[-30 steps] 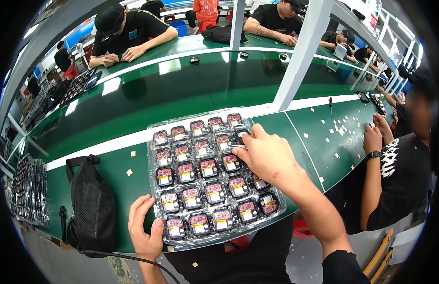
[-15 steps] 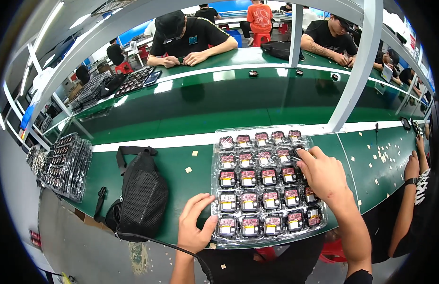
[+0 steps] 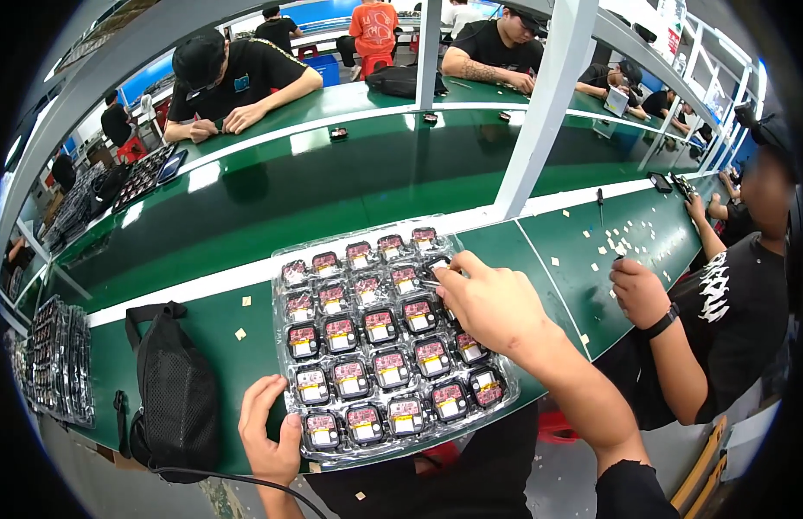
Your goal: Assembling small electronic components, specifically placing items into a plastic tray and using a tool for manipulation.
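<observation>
A clear plastic tray (image 3: 289, 350) holds rows of small black square-cased electronic modules (image 3: 391, 368) with reddish circuit boards and white and yellow parts. My left hand (image 3: 267, 432) lies at the tray's left edge, thumb apart from the fingers, touching the rim. Over the right end of the second row from the back is my right hand (image 3: 492, 298), thumb and forefinger pinched together at a black module (image 3: 436, 264). A thin silvery sliver shows by those fingertips; what it is I cannot make out.
A black mesh bag (image 3: 175, 394) with a strap lies left of the tray, beyond it stacked filled trays (image 3: 55, 363). A white post (image 3: 548, 108) rises behind the tray. Pale square chips (image 3: 622, 233) and a screwdriver (image 3: 600, 203) lie rightward, near a co-worker's hand (image 3: 639, 294).
The view has swung right, so the bench and tray sit further left in the picture. More of the co-worker at right shows. Both my hands keep nearly the same places on the tray.
</observation>
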`<state>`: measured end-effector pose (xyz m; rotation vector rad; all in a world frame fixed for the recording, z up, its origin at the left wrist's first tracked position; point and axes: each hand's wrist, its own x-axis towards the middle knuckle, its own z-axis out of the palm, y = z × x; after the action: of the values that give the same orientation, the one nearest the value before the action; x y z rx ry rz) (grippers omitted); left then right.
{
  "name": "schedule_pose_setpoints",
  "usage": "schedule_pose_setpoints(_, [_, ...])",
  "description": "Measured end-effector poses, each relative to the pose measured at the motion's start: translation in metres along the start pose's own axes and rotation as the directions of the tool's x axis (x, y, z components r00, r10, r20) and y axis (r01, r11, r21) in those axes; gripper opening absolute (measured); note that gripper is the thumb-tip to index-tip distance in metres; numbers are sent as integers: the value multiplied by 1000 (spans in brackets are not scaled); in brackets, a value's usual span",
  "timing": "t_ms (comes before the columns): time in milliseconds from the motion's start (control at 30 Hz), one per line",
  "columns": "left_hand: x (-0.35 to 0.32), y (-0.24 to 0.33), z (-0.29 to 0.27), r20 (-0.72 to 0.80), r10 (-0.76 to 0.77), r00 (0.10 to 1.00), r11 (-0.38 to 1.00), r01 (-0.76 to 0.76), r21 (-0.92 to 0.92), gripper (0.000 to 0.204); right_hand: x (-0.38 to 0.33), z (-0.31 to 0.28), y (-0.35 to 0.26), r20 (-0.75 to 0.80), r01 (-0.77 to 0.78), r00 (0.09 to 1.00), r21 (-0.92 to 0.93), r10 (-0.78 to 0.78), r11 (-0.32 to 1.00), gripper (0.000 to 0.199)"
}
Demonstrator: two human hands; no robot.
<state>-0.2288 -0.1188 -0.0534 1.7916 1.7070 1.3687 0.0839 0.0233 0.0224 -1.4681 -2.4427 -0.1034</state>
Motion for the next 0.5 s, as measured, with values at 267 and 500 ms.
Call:
schedule_pose_setpoints(267, [0,2,4,8,-1,1000,1000,1,7,46,-4,2,3,94,-72,993,50,67,996,25])
schedule_pose_setpoints(500, [-5,-7,2,21,-7,1000,1000,6,14,52,-2,15,0,60,-94,994,73,90,993,24])
